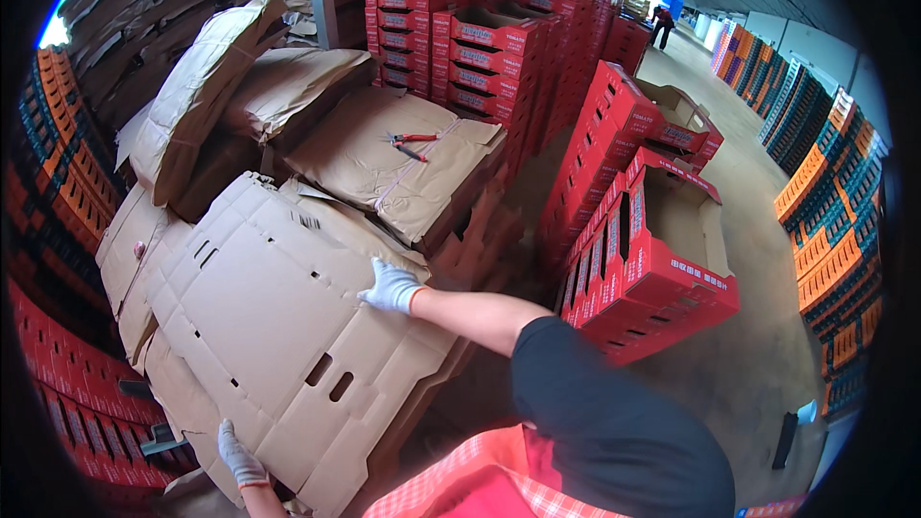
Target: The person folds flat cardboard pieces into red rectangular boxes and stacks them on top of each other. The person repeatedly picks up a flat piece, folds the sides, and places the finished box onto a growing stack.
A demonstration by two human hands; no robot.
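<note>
Tan cardboard is filling the view's eight o'clock: a broad sheet (259, 297) is lying aslant on other cardboard, its smooth face showing straight creases and small square holes. Two rounded slots (318, 369) are sitting side by side toward its five o'clock, and its outline is running in steps and notches.

At the sheet's two o'clock, the right hand (391, 288), in a white knit glove, is resting at the edge, its fingers pointing toward nine o'clock. At the sheet's seven o'clock, the left hand (242, 458), gloved alike, is touching the margin, its fingers pointing toward eleven. Whether either hand's fingers are gripping the cardboard or merely lying against it, one cannot tell.

At the view's eleven o'clock, a flat bundle (336, 153) with a wrinkled top is carrying red-handled pliers (415, 137). At ten, a curved, crumpled bale (197, 101) is leaning upward, and ragged layers (163, 0) are piling behind it.

Red boxes (672, 278), open-topped and tan inside, are standing at three o'clock; a taller red stack (494, 58) is rising at twelve. Slatted crates (830, 264), orange and teal, are lining the far three o'clock.
</note>
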